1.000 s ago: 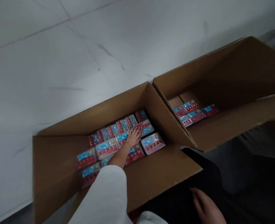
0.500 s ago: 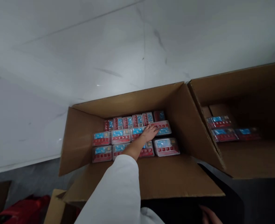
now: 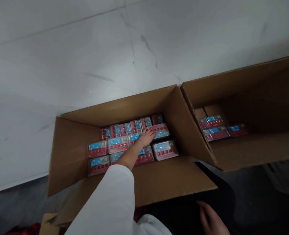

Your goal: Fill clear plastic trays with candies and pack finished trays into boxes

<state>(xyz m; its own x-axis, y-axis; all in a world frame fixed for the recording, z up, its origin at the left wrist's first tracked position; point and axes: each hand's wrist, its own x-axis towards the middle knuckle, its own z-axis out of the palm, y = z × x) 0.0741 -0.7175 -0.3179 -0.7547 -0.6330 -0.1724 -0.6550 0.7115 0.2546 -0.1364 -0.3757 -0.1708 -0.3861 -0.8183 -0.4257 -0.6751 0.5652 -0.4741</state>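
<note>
My left hand lies palm down with its fingers stretched over clear plastic packs inside the cardboard box. Its fingertips touch a red and blue pack near the right wall. Similar packs fill the box floor: a row standing on edge at the back, and flat ones such as the pack in front. A separate pack sits at the front right, slightly tilted. Low at the bottom edge, my right hand hangs beside the dark clothing, fingers loosely apart, holding nothing visible.
A second cardboard box stands against the right side, with several similar packs at its left end. The front flap folds outward toward me. Behind both boxes is a pale marbled surface. Something red shows at bottom left.
The view has shifted, so the boxes appear further left. My left hand stays on the same pack. More of my right hand now shows at the bottom.
</note>
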